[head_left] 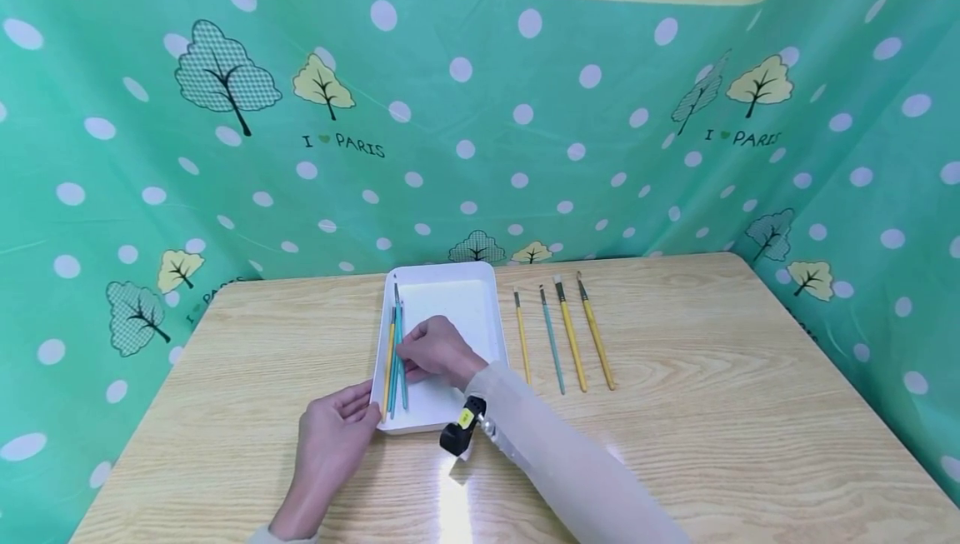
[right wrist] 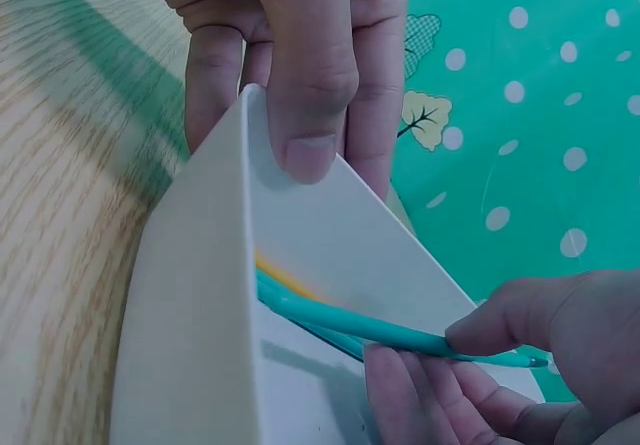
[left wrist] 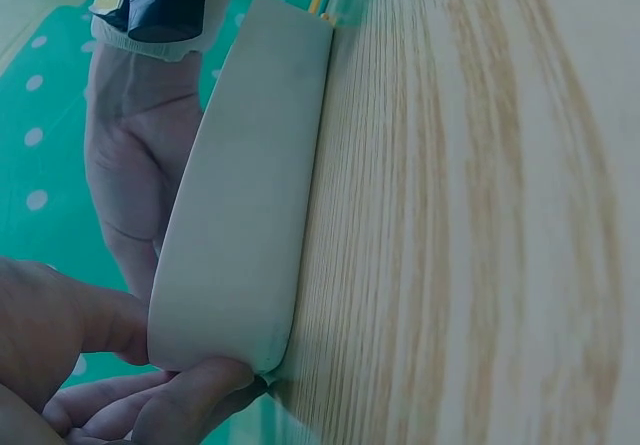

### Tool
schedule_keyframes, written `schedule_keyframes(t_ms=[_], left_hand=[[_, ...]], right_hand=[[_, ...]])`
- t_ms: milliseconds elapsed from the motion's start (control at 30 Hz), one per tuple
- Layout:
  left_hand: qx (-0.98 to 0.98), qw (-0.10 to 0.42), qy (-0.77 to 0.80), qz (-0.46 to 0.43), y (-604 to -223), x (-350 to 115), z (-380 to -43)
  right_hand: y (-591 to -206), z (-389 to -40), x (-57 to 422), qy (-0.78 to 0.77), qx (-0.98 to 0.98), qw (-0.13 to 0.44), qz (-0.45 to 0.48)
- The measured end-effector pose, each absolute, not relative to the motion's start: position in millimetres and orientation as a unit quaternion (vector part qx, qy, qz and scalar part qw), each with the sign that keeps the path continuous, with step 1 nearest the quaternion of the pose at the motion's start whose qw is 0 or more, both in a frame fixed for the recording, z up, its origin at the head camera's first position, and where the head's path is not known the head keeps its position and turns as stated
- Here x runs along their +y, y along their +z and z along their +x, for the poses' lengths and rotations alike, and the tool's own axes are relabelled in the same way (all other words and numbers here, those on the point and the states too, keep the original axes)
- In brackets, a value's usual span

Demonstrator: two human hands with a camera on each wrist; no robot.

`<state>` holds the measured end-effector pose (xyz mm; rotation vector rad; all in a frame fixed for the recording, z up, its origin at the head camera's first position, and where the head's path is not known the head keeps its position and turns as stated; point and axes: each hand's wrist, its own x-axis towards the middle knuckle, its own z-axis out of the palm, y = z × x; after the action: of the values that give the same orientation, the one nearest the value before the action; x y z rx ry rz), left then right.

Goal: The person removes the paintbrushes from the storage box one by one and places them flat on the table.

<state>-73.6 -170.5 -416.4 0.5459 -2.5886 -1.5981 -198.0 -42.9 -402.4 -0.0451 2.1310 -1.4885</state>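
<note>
A white tray [head_left: 465,302] lies on the table, with several teal paintbrushes [head_left: 398,361] and a yellow paintbrush [head_left: 387,377] along its left side. My left hand [head_left: 333,436] holds the tray's near left corner; in the right wrist view its thumb [right wrist: 308,115] reaches over the wall and the other fingers stay outside. Inside the tray, my right hand [head_left: 438,350] pinches a teal paintbrush [right wrist: 400,337] between thumb and fingers. From the left wrist view, the tray's outer wall [left wrist: 240,185] hides the brushes in it.
Right of the tray, a short yellow brush [head_left: 522,336], a teal brush [head_left: 552,340] and two longer yellow brushes [head_left: 572,336] lie side by side on the wooden table [head_left: 712,411]. A green dotted cloth [head_left: 495,169] hangs behind and along the sides.
</note>
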Motion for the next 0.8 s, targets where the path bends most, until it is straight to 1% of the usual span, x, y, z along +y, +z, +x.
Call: schedule_keyframes(t_ms=[800], left_hand=[[-0.841,0.025,-0.510,0.178,-417,-171,-73]], right_hand=[[-393,-203,-12,-0.541,0.800,0.259,-0.027]])
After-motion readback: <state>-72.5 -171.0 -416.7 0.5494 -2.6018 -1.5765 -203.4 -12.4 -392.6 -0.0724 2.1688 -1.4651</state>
